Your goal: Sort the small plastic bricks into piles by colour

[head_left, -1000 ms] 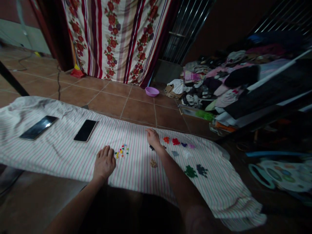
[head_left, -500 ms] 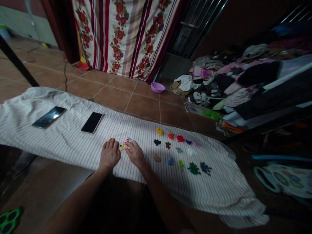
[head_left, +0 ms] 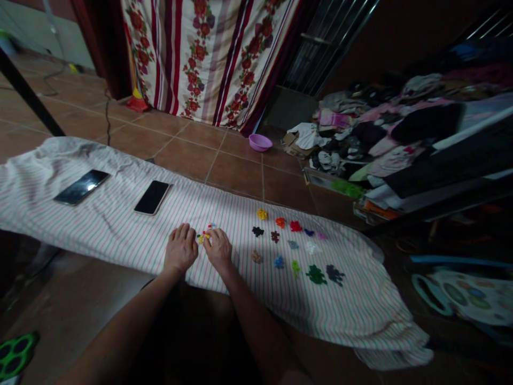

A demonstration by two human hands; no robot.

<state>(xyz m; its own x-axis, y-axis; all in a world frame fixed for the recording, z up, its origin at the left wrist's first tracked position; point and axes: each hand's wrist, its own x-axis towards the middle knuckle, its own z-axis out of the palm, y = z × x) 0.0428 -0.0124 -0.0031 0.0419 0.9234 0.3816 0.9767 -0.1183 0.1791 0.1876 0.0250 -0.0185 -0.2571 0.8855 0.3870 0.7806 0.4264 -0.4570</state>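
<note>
The right grip point(head_left: 218, 249) is bent down over a small group of mixed coloured pieces point(head_left: 201, 240), its fingertips right at them; whether it has pinched one, I cannot tell. The pieces, with yellow, red, green and pale blue among them, lie between the two hands, partly hidden by the right fingers. On their other side, the left grip point(head_left: 180, 249) is released, palm down on the striped cloth point(head_left: 236, 214) that covers the counter, its fingers close together and just beside the pieces.

To the right of the right grip, sorted piles sit apart from one another. The farthest row from the person runs outward from yellow pile point(head_left: 262, 214) to orange pile point(head_left: 280, 222), red pile point(head_left: 295, 226), dark blue pile point(head_left: 309, 232) and lilac pile point(head_left: 321, 236). The middle row goes from black pile point(head_left: 257, 231) to brown pile point(head_left: 274, 236), grey pile point(head_left: 293, 244) and white pile point(head_left: 313, 247). The nearest row goes from tan pile point(head_left: 256, 256) to blue pile point(head_left: 279, 261), lime pile point(head_left: 295, 268), dark green pile point(head_left: 316, 275) and dark grey pile point(head_left: 335, 275).

To the left of the left grip and a little beyond it lies a phone point(head_left: 153, 197), with another dark-screened device point(head_left: 82, 187) farther left, catching a bright reflection. Well beyond both hands, a purple bowl point(head_left: 260, 143) rests on the tiled floor point(head_left: 236, 171), near a flowered curtain point(head_left: 192, 69). Far to the right of the bowl spreads a heap of clothes point(head_left: 385, 144).
</note>
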